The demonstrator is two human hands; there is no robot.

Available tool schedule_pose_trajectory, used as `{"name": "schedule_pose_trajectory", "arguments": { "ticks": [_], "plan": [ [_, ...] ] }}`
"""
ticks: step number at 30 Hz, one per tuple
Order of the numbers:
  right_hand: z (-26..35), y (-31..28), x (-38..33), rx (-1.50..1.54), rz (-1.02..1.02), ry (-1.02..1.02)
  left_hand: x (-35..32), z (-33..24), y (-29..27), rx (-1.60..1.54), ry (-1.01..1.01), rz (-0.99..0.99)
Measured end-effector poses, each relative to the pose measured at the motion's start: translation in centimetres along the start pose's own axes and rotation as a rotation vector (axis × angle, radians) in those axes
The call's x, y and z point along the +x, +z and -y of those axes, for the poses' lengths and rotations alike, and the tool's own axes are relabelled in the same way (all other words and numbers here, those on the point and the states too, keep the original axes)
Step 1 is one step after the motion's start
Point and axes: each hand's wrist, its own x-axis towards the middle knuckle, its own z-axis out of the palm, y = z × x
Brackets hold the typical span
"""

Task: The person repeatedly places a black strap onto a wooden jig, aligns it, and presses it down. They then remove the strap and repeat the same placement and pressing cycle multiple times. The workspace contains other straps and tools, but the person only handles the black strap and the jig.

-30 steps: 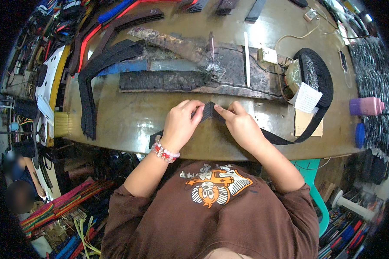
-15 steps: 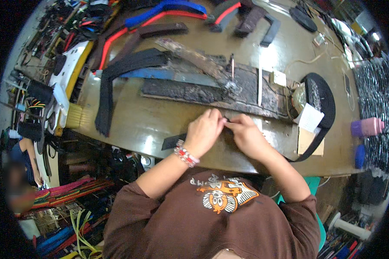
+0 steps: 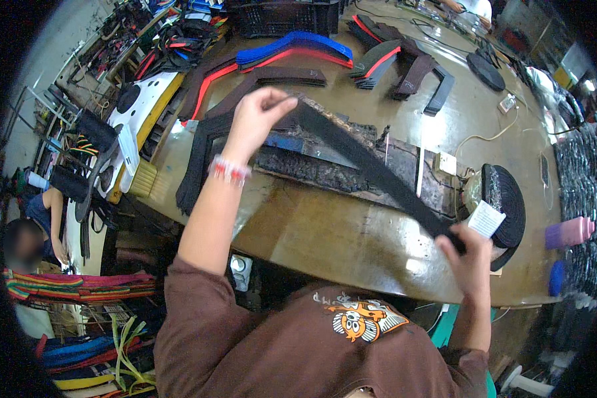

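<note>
A length of black webbing strap [image 3: 368, 159] runs taut and slanting between my two hands, above a charred, blackened board [image 3: 312, 172]. My left hand [image 3: 259, 119], with a beaded bracelet at the wrist, pinches its far left end. Lower down at the right, my right hand [image 3: 469, 257] grips the strap near the table's front edge. Beside that hand stands a big roll of black webbing [image 3: 513, 207] with a paper label [image 3: 485, 219] on it; whether the held strap joins the roll I cannot tell. Under my left forearm lies a stack of folded black strips [image 3: 196, 172].
Bundles of blue strips [image 3: 292, 41], dark brown strips [image 3: 292, 76] and grey strips [image 3: 438, 93] lie across the table's far side. A metal ruler-like strip [image 3: 420, 169] and a white socket box [image 3: 446, 162] are on the board. A pink bottle [image 3: 574, 232] stands right. Another person [image 3: 36, 232] is at left.
My hands were close together near the table's front edge; now they are wide apart. The left went up and away, the right went right, and the strap is stretched between them.
</note>
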Motion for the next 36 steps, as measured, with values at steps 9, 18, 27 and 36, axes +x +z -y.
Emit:
{"name": "schedule_pose_trajectory", "arguments": {
  "ticks": [9,18,27,36],
  "plan": [
    [-3.0,3.8,5.9,0.005,0.031,0.055,5.8,6.1,3.9,0.544,-0.116,0.094],
    [-4.3,7.7,4.1,0.2,0.085,0.313,6.3,6.4,3.2,0.527,-0.177,0.182],
    [-5.1,1.6,-1.6,0.02,-0.345,0.002,3.8,2.0,-0.8,0.487,-0.106,-0.111],
    [-12.0,-11.5,6.3,-0.76,-0.548,0.332,-5.9,12.5,-10.9,0.688,-0.344,-0.419]
  ]
}}
